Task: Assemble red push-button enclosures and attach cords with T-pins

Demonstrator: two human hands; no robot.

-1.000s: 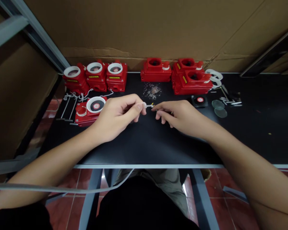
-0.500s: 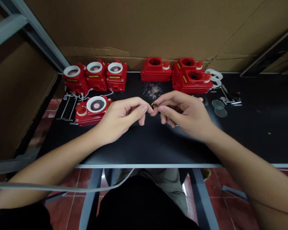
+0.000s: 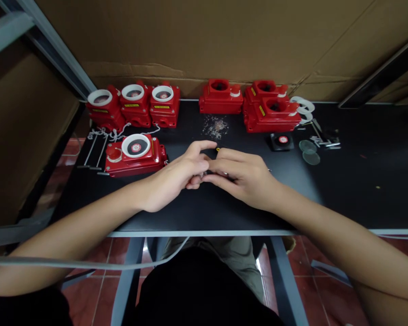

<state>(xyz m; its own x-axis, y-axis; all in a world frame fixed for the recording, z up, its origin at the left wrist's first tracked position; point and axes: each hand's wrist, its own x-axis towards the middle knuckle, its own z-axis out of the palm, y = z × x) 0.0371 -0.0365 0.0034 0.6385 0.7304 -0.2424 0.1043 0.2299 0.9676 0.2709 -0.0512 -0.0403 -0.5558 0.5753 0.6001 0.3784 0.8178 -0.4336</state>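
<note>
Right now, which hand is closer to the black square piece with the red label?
The right hand: it's on the near side of the black square piece, slightly left. The left hand is farther left.

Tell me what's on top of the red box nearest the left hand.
The red box bears a white ring around a black disc, and a red cap. What lies under the disc or inside the box is covered.

Both hands [image 3: 250, 175] touch above a black table [image 3: 204, 213], near red boxes [image 3: 136, 166].
</note>
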